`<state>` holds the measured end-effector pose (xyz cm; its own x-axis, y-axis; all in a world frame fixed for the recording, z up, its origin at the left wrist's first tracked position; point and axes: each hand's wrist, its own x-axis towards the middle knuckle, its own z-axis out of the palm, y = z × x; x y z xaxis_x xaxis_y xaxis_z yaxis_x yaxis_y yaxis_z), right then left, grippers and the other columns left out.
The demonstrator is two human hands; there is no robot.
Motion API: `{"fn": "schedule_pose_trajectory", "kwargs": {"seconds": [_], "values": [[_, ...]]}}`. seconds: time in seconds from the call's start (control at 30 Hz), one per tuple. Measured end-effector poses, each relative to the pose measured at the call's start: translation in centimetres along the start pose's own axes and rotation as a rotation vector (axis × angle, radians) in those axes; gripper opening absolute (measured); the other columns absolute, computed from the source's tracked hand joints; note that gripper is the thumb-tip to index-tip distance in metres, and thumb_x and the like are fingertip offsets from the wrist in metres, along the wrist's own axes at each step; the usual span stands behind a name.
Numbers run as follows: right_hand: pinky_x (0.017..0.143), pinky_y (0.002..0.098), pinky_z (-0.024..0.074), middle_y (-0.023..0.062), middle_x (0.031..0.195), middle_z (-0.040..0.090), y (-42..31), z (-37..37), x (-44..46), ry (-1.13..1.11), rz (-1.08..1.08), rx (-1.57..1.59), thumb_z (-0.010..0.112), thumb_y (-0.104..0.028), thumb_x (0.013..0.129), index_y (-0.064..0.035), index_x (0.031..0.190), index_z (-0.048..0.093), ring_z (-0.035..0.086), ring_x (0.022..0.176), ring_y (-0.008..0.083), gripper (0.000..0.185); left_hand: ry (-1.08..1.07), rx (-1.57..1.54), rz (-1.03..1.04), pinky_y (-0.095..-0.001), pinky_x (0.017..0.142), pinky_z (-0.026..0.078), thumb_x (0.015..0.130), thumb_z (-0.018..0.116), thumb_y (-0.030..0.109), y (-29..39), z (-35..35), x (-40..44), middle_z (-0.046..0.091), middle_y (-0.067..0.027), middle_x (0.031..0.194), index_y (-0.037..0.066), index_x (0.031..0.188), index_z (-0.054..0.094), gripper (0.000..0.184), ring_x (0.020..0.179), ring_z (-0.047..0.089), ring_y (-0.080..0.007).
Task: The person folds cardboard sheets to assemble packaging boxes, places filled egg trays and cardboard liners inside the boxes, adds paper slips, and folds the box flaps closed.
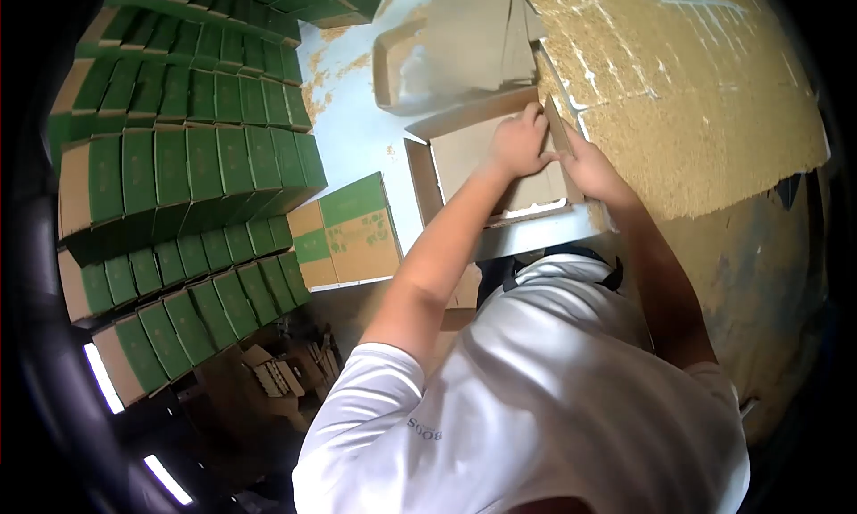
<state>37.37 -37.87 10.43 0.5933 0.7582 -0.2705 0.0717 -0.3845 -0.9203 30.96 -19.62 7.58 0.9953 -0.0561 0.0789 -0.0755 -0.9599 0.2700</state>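
Note:
An open, shallow cardboard box (464, 148) stands on the white table in front of my body. My left hand (521, 143) reaches inside it, with bent fingers pressed together at the right wall. My right hand (587, 165) is at the outer side of that same wall, its thumb over the edge and its fingers partly hidden behind the cardboard. The two hands nearly meet at the wall. Beyond the box lies another brown cardboard piece (469, 41) with a raised, rounded rim.
Rows of green and brown boxes (170, 170) are stacked on the left. A flat green and brown carton (357, 233) lies by the white table (348, 95). A yellowish, rough-textured slab (714, 139) covers the right side. Cardboard scraps (281, 376) are low at the left.

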Motion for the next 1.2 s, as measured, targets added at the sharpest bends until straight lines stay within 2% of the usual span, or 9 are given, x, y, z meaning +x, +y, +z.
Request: {"fn": "schedule_pose_trajectory", "kwargs": {"seconds": [0.4, 0.43, 0.47, 0.6, 0.77, 0.87, 0.93, 1.1, 1.2], "values": [[0.102, 0.0322, 0.0432, 0.018, 0.136, 0.059, 0.5, -0.7, -0.4, -0.044, 0.054, 0.133, 0.047, -0.007, 0.1, -0.0104, 0.158, 0.029, 0.059, 0.116, 0.0212, 0.06, -0.187, 0.042, 0.011, -0.0438, 0.075, 0.056, 0.068, 0.081, 0.057, 0.8, -2.3, -0.4, 0.041, -0.0223, 0.147, 0.015, 0.121, 0.058, 0.071, 0.088, 0.069, -0.0356], [0.104, 0.0367, 0.0434, 0.0218, 0.138, 0.057, 1.0, -0.4, -0.2, -0.023, 0.039, 0.203, 0.048, -0.01, 0.097, -0.0173, 0.153, 0.038, 0.059, 0.124, 0.0336, 0.058, -0.158, 0.032, 0.018, -0.0451, 0.074, 0.056, 0.068, 0.08, 0.059, 0.1, -1.5, -1.0, 0.04, -0.0199, 0.147, 0.018, 0.123, 0.058, 0.072, 0.087, 0.069, -0.0372], [0.103, 0.0371, 0.0442, 0.022, 0.135, 0.059, 1.2, -0.1, -0.1, -0.024, 0.025, 0.162, 0.048, -0.01, 0.097, -0.0173, 0.153, 0.039, 0.06, 0.121, 0.0337, 0.057, -0.129, 0.022, 0.026, -0.0464, 0.073, 0.056, 0.069, 0.079, 0.061, -0.3, -1.3, -1.4, 0.04, -0.0174, 0.147, 0.02, 0.126, 0.057, 0.074, 0.086, 0.068, -0.0388], [0.097, 0.0384, 0.0475, 0.0225, 0.123, 0.065, 1.5, 0.8, 0.4, -0.01, -0.054, 0.091, 0.048, -0.009, 0.097, -0.0153, 0.146, 0.047, 0.064, 0.111, 0.0337, 0.049, -0.083, 0.014, -0.028, -0.0468, 0.075, 0.056, 0.077, 0.074, 0.056, -1.1, -1.6, -2.9, 0.047, -0.0186, 0.141, 0.015, 0.12, 0.06, 0.061, 0.09, 0.068, -0.0386], [0.097, 0.0378, 0.0474, 0.0211, 0.123, 0.065, -0.1, 0.5, 0.1, -0.09, -0.044, 0.159, 0.049, -0.008, 0.097, -0.0093, 0.141, 0.052, 0.064, 0.113, 0.0324, 0.044, 0.104, 0.105, -0.041, -0.0399, 0.059, 0.057, 0.087, 0.07, 0.025, -0.9, -1.1, -4.6, 0.061, -0.0134, 0.125, 0.011, 0.113, 0.06, 0.031, 0.074, 0.069, -0.0313], [0.101, 0.0365, 0.0464, 0.0208, 0.127, 0.064, -0.9, 0.4, -0.2, -0.109, -0.045, 0.061, 0.051, -0.006, 0.097, -0.0037, 0.14, 0.051, 0.062, 0.117, 0.0309, 0.044, 0.204, 0.241, -0.025, -0.0353, 0.053, 0.056, 0.089, 0.062, 0.021, -0.7, -0.8, -5.1, 0.065, -0.0201, 0.126, 0.009, 0.11, 0.063, 0.025, 0.065, 0.069, -0.0255], [0.1, 0.0326, 0.0474, 0.0186, 0.127, 0.066, 0.4, 1.2, 0.7, -0.077, -0.12, 0.004, 0.051, -0.004, 0.098, -0.0013, 0.142, 0.05, 0.063, 0.115, 0.0232, 0.043, 0.213, 0.296, 0.013, -0.0375, 0.057, 0.056, 0.087, 0.058, 0.014, -1.4, 0.4, -6.1, 0.065, -0.0216, 0.128, 0.006, 0.121, 0.065, 0.035, 0.072, 0.068, -0.025], [0.107, 0.0377, 0.0431, 0.0233, 0.135, 0.059, -0.4, 0.8, 0.9, -0.096, -0.131, -0.139, 0.054, -0.006, 0.094, -0.0012, 0.141, 0.05, 0.057, 0.126, 0.0339, 0.047, 0.157, 0.211, 0.198, -0.0369, 0.081, 0.054, 0.084, 0.068, 0.024, 1.8, -0.1, -6.7, 0.068, -0.0077, 0.106, 0.01, 0.114, 0.067, 0.034, 0.093, 0.066, -0.0245], [0.107, 0.0373, 0.0431, 0.0231, 0.135, 0.059, -0.7, 0.5, 0.7, -0.1, -0.066, -0.148, 0.052, -0.007, 0.094, -0.0014, 0.141, 0.05, 0.057, 0.126, 0.034, 0.047, 0.122, 0.062, 0.459, -0.0384, 0.091, 0.05, 0.085, 0.068, 0.029, 2.8, 0.1, -6.4, 0.064, -0.0094, 0.111, 0.01, 0.115, 0.066, 0.036, 0.106, 0.061, -0.0266]]}}
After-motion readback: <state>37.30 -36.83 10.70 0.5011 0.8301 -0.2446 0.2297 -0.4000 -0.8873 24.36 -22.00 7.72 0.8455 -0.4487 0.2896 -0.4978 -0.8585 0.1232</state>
